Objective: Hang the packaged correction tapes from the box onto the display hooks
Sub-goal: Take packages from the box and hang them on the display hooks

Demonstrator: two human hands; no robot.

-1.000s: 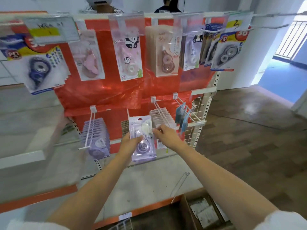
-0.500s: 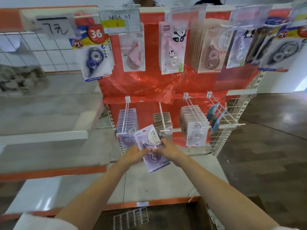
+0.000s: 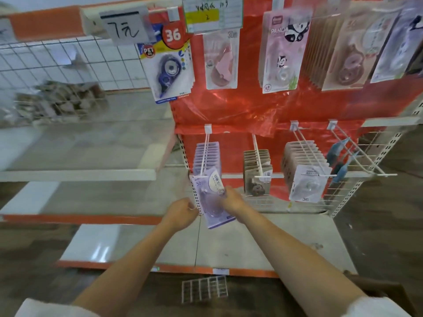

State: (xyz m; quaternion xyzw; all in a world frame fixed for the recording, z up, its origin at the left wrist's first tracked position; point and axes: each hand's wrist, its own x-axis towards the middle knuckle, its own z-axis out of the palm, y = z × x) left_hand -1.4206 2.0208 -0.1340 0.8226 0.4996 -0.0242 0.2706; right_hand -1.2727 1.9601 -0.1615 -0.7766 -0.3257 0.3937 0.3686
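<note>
A purple packaged correction tape (image 3: 211, 197) is tilted just under the tip of the lower-left white display hook (image 3: 204, 154). That hook holds a row of matching purple packs (image 3: 206, 152). My right hand (image 3: 233, 199) grips the pack's right edge. My left hand (image 3: 183, 212) is at its left edge, fingers curled, beside the perforated upright. The box is only a dark corner (image 3: 386, 294) at the lower right.
Two more lower hooks hold brown packs (image 3: 257, 172) and white packs (image 3: 305, 170); a wire hook at right carries blue items (image 3: 338, 156). Upper hooks show several tape packs against red backing. A grey base shelf (image 3: 251, 243) lies below; a small wire grid (image 3: 204, 290) rests on the floor.
The view swung left. Both hands carried the purple pack from near the middle brown-pack hook leftward and up to the tip of the purple-pack hook.
</note>
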